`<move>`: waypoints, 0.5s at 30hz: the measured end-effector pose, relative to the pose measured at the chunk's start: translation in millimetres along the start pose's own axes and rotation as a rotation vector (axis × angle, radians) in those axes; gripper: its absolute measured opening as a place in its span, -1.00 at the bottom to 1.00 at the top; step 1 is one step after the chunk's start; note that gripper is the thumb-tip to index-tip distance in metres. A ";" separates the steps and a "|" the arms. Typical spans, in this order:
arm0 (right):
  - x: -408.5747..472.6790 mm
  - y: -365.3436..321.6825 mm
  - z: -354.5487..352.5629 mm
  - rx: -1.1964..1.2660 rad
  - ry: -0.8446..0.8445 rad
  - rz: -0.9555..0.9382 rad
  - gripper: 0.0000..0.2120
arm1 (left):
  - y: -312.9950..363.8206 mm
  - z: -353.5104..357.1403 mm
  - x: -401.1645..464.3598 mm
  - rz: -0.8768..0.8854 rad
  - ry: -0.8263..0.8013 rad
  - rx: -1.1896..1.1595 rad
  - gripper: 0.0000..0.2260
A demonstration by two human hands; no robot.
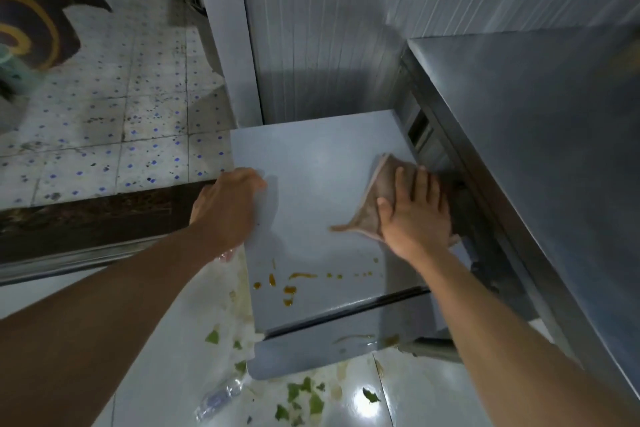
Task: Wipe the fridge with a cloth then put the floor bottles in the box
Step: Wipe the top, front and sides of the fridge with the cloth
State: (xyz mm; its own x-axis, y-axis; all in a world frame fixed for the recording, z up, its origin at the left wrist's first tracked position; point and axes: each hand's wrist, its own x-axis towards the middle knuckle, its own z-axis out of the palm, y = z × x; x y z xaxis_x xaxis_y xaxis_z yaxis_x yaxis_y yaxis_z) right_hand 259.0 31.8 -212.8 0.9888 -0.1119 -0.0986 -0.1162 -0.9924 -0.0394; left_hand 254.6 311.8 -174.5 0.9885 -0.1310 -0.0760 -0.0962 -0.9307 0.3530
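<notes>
Wiping step: right hand [417, 215] presses cloth [375, 199] flat-fingered on fridge [311, 184], left hand [227, 204] grips its edge; next, sweep toward orange stains [289, 289].

light: dim, cool, from above | glare: bright spots on glossy floor [360, 399] at lower centre | shadows: soft, beside both hands | blur: edges smeared, wide-angle bending at corners

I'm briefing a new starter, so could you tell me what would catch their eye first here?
The right hand presses a brown cloth flat on the fridge top's far right, while the left hand grips its left edge. Orange stains streak the near side, unwiped.
</notes>
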 end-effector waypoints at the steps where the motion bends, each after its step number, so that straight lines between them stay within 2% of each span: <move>1: -13.9 -11.3 -1.3 -0.034 -0.002 -0.038 -0.37 | 0.6 -0.3 -7.9 0.027 -0.011 -0.015 -0.61; 4: -53.9 -57.8 0.8 -0.012 -0.028 -0.171 -0.39 | -5.5 -0.5 -30.4 0.009 0.009 -0.108 -0.57; 7: -84.2 -95.5 6.9 0.042 -0.034 -0.324 -0.41 | -15.0 -1.4 -39.5 -0.035 -0.031 -0.072 -0.43; 10: -83.7 -80.5 5.9 0.027 -0.044 -0.438 -0.40 | -18.3 2.2 -43.8 0.003 -0.053 -0.068 -0.35; 12: -67.2 -53.4 3.1 -0.013 -0.027 -0.377 -0.38 | -20.9 3.0 -44.4 0.004 -0.046 -0.092 -0.31; 15: -44.3 -31.1 -0.9 -0.064 -0.017 -0.134 -0.40 | -28.1 3.2 -44.2 0.020 -0.044 -0.138 -0.29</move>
State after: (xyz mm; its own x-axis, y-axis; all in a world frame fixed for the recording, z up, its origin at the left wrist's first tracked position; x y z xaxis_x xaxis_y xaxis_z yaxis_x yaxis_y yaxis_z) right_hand 218.9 67.6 -206.3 0.9933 0.0225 -0.1137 0.0238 -0.9997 0.0099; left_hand 213.2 342.7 -183.9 0.9801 -0.1669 -0.1070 -0.0962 -0.8722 0.4797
